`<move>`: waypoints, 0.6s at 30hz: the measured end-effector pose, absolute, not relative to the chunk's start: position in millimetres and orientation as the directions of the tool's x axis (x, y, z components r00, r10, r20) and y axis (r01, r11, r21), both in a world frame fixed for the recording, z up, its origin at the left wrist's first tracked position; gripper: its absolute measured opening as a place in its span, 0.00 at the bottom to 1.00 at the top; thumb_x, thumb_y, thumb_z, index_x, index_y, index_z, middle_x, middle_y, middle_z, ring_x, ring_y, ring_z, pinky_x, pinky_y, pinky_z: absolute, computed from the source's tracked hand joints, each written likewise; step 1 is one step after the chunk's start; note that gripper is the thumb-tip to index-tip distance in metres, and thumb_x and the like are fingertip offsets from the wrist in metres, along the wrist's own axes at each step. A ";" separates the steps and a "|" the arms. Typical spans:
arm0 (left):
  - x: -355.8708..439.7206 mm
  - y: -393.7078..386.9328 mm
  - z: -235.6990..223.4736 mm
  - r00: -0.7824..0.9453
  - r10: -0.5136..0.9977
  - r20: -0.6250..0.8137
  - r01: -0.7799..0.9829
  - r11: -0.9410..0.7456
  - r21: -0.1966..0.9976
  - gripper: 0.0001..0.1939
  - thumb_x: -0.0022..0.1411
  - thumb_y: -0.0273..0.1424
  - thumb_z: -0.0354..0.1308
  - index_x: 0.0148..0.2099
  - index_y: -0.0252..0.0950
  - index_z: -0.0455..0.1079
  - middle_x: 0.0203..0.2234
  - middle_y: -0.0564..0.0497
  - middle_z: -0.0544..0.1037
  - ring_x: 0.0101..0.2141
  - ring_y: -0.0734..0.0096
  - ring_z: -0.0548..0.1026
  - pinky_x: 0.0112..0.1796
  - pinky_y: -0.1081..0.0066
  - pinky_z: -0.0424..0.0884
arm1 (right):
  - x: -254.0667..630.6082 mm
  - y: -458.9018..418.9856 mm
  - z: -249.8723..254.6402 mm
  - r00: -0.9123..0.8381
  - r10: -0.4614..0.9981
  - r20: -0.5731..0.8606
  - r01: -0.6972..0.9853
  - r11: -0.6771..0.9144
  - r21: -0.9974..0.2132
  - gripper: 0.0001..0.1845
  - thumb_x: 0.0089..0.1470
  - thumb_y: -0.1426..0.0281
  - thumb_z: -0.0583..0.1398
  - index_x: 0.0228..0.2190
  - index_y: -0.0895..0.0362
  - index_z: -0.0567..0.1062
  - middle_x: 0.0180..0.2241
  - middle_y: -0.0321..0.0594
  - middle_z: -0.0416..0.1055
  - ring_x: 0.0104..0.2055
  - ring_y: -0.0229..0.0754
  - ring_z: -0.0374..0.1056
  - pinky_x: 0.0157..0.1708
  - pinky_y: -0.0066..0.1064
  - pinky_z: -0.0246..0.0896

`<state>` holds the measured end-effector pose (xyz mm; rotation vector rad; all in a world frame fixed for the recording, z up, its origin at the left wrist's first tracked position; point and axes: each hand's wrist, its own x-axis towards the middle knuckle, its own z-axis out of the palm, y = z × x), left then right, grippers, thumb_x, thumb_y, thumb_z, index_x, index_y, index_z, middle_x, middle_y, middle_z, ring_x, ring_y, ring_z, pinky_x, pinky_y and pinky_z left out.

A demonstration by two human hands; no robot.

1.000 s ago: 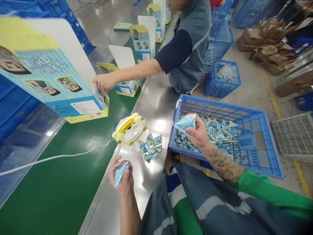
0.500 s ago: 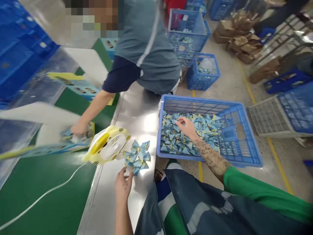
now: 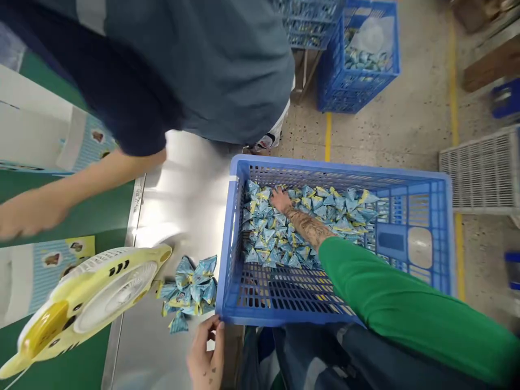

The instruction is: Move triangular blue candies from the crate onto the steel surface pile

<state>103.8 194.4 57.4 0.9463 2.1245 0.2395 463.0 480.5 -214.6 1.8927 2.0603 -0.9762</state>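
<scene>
Two changes are showing. The right hand [image 3: 280,200] is now reaching down among blue-and-yellow pyramid-shaped foil packets [image 3: 270,235], about 10 o'clock from the middle of the blue plastic mesh basket [image 3: 325,165]. Its fingers are spreading and touching the pile; can't tell if they're gripping one.

The left hand [image 3: 207,352] is now touching the basket's 8 o'clock corner, fingers partly curling; can't tell if it's gripping the rim. So the hands are working apart: one inside the basket, one at its edge.

A small cluster of matching packets [image 3: 197,284] is lying on the shiny steel desk [image 3: 195,162], at 11 o'clock from the left hand, just beside the basket. The yellow-and-white animal-faced fan [image 3: 101,298] is sitting at 9 o'clock from that cluster. A co-worker's bare forearm [image 3: 97,176] is extending at 10 o'clock.
</scene>
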 end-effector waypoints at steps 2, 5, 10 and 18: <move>114.4 189.2 59.6 -0.372 0.714 -0.593 0.557 0.683 0.473 0.21 0.59 0.56 0.59 0.42 0.47 0.79 0.39 0.45 0.84 0.37 0.55 0.80 0.24 0.66 0.74 | 469.0 485.0 -217.1 -0.179 0.820 -0.543 0.920 -0.056 -0.387 0.18 0.64 0.64 0.63 0.52 0.59 0.77 0.67 0.50 0.66 0.73 0.58 0.56 0.72 0.64 0.52; 118.1 181.7 59.7 -0.331 0.766 -0.551 0.581 0.625 0.521 0.17 0.62 0.53 0.58 0.41 0.49 0.79 0.37 0.47 0.84 0.37 0.56 0.81 0.30 0.63 0.78 | 481.4 495.1 -205.4 -0.166 0.828 -0.536 0.873 -0.130 -0.470 0.14 0.62 0.64 0.65 0.45 0.60 0.80 0.59 0.50 0.75 0.67 0.53 0.64 0.71 0.58 0.56; 105.2 180.5 52.3 -0.313 0.854 -0.416 0.575 0.519 0.633 0.11 0.64 0.46 0.60 0.39 0.49 0.80 0.38 0.50 0.84 0.40 0.56 0.81 0.44 0.59 0.77 | 494.7 486.6 -147.0 -0.014 0.889 -0.458 0.675 -0.329 -0.660 0.15 0.59 0.60 0.65 0.39 0.60 0.80 0.47 0.50 0.80 0.54 0.49 0.73 0.63 0.51 0.64; 176.4 279.2 39.5 0.147 0.790 -0.596 -0.605 0.548 0.577 0.35 0.45 0.41 0.78 0.56 0.52 0.75 0.57 0.51 0.79 0.51 0.64 0.78 0.41 0.71 0.80 | 393.7 333.8 -1.7 -0.099 0.917 -0.386 -0.134 -0.397 -0.908 0.21 0.39 0.54 0.74 0.30 0.55 0.82 0.29 0.36 0.80 0.31 0.40 0.72 0.37 0.36 0.70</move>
